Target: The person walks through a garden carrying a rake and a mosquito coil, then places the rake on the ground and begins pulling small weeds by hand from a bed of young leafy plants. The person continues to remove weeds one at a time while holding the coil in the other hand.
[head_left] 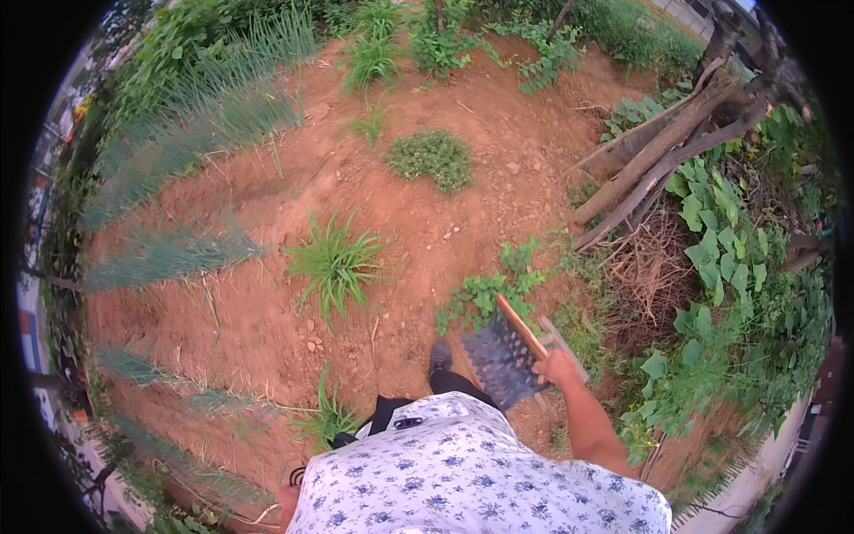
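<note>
Head view: the wooden-framed seat (503,359) with dark webbing is ahead of our right side, just beside the shoe (440,355) and a leafy green plant (480,298). Our read on progress: the seat is in hand, so the grip is done. We can't tell whether its feet bear on the red soil (409,227) or hang clear, so no call on placement; what's left doesn't show.

Right hand (558,368): fingers curled together, clamped on the near end of the seat's wooden rail (519,326). No other contact visible there.

Left hand (290,500): low at the left of the floral shirt (445,472), mostly hidden. Dark loops (297,476) sit right by it. We can't tell finger spread, or whether it holds them.
</note>
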Demonstrator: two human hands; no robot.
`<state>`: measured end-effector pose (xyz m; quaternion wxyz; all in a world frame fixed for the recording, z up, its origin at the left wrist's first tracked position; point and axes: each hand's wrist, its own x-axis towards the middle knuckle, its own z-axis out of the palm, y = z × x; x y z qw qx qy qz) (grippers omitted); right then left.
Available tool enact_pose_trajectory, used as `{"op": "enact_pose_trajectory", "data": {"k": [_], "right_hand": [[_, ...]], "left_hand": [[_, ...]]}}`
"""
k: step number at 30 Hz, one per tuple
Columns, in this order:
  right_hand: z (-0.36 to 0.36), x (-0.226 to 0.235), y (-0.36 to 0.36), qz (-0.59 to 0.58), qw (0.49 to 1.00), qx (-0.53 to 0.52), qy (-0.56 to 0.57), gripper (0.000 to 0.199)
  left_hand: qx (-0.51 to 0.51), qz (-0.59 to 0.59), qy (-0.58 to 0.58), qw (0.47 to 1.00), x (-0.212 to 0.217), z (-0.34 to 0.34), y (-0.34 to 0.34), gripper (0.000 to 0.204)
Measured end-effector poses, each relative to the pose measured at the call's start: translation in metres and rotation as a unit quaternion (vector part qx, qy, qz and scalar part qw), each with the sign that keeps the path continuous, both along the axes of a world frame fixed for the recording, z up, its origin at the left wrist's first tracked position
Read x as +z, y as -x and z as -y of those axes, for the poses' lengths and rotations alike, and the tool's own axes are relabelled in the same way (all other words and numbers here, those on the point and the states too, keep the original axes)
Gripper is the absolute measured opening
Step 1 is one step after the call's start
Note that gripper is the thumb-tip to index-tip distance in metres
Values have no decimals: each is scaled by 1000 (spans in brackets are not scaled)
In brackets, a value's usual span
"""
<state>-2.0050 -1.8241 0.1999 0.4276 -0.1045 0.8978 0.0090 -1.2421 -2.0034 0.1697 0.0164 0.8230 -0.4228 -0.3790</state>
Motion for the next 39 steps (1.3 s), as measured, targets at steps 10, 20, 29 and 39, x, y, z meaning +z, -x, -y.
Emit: {"op": "enact_pose_trajectory", "data": {"k": [10,20,29,39], "right_hand": [[188,26,93,-48,998,46,12,41],[245,25,157,-74,995,-30,-53,48],[357,52,235,-49,987,-31,-152,46],[504,-22,365,-65,997,34,-18,49]], "left_hand": [[-79,25,-114,990,-20,126,141,14],[-50,-54,-51,996,-27,386,213,20],[6,-63,-81,995,42,547,373,13],[-6,3,-180,984,31,509,382,13]]}}
